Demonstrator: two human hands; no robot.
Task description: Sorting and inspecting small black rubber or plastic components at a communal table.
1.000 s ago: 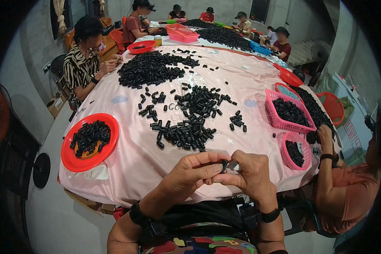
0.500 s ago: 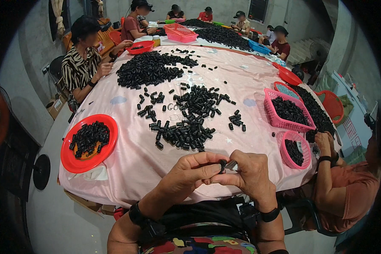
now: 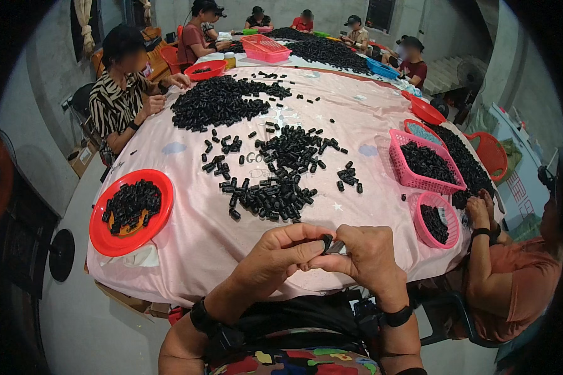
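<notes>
Between its thumb and fingers, my left hand (image 3: 281, 250) pinches a small black cylindrical piece (image 3: 326, 242). My right hand (image 3: 370, 253) is closed on a small grey metal blade (image 3: 336, 247), its edge against the black piece; the blade's handle is hidden in my fist. Both hands meet over the near edge of the table. Just beyond them a loose pile of black cylindrical pieces (image 3: 275, 197) is spread on the pink cloth (image 3: 350, 231). At the left, a red plate (image 3: 167, 199) bears more black pieces.
A larger black heap (image 3: 219, 103) lies farther back. At the right stand a rectangular pink basket (image 3: 428, 182) and a round pink basket (image 3: 455, 232), both holding black pieces. A co-worker (image 3: 513, 275) sits close at my right, another (image 3: 119, 94) at the far left.
My right hand has turned slightly and shifted left against the black piece, and less of the blade shows. My left hand has barely moved.
</notes>
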